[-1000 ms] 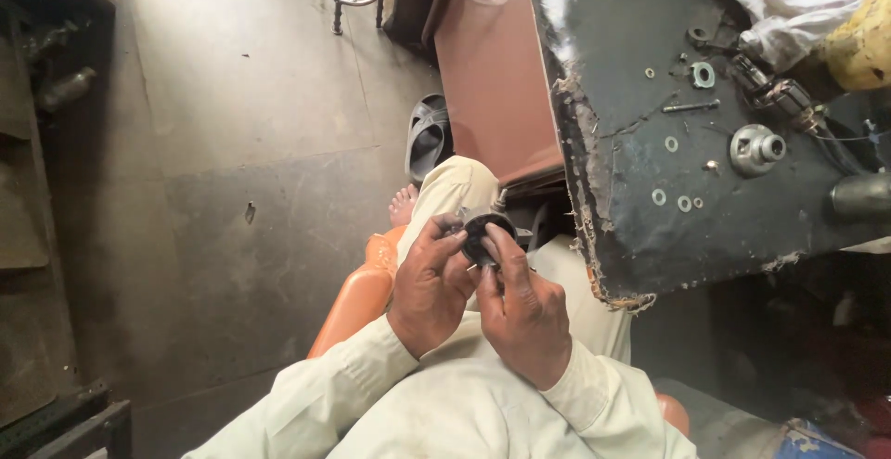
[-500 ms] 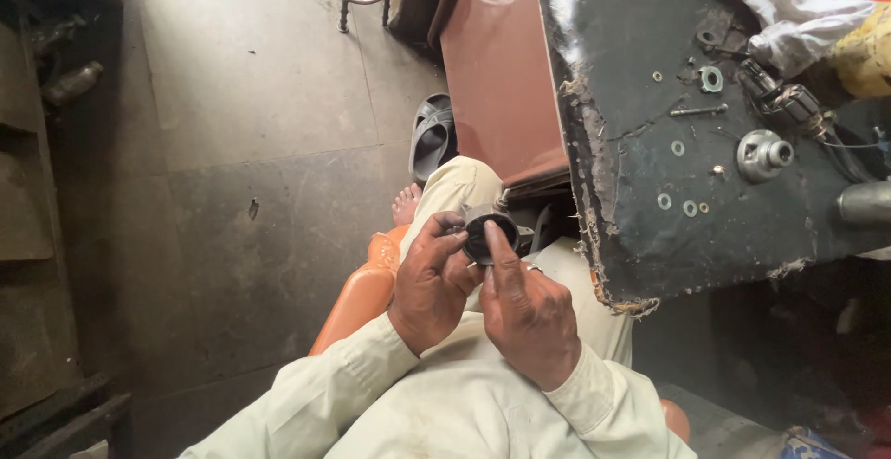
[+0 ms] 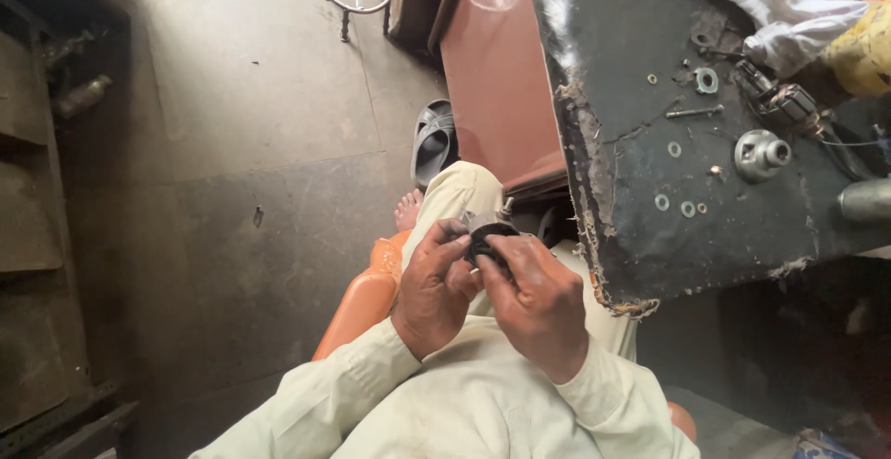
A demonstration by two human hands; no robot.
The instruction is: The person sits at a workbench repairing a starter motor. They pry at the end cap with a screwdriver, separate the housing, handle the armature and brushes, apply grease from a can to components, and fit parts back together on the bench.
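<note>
Above a stained floor (image 3: 278,143), beside the black desk (image 3: 724,78), I see left hand (image 3: 434,287) and right hand (image 3: 538,303) both gripping a small round black part (image 3: 489,238) over my lap, mid-fitting; turning it needs a steady pinch.

The part (image 3: 486,239) is small, round and black, with a dark face and a rim that catches a little light. It sits upright between the hands, above the lap and just off the near edge of the counter, its face turned up towards the camera. A thin pale metal bit pokes out at its upper right, and another at its lower left (too small to tell what they are). Fingers cover its sides and lower half, so only the top of it shows.
</note>
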